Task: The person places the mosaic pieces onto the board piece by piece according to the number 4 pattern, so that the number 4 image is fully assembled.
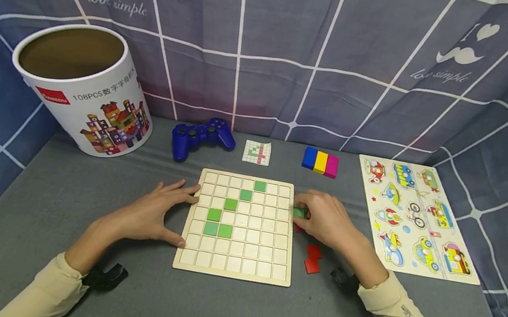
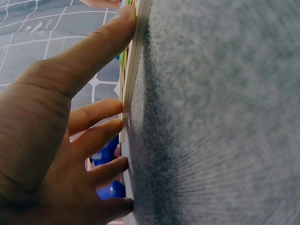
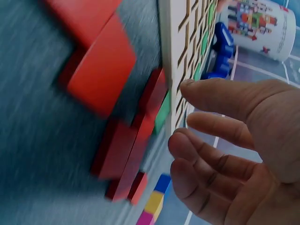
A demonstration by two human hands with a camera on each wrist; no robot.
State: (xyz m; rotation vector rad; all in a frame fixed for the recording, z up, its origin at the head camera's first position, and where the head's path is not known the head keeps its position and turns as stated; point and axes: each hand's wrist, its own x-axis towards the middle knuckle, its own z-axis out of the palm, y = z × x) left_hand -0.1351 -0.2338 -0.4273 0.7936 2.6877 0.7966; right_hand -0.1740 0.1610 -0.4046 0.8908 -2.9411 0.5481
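Note:
A pale wooden grid board [image 1: 237,255] lies flat on the table, with several green tiles [image 1: 230,204] in its squares, most of them in a slanting line. My left hand [image 1: 149,214] rests at the board's left edge, thumb and fingers spread along it. My right hand [image 1: 325,219] is at the board's right edge, fingers bent and thumb apart from them. In the right wrist view, nothing shows between its thumb and fingertips. A green tile [image 3: 162,114] lies beside the board near that hand, next to several red tiles [image 3: 105,65].
A small printed grid card [image 1: 257,153] lies behind the board. Left of it sit a blue game controller [image 1: 201,137] and a large white tub [image 1: 89,107]. Blue, yellow and pink pieces [image 1: 320,162] lie side by side, and a picture puzzle board [image 1: 418,221] is at right.

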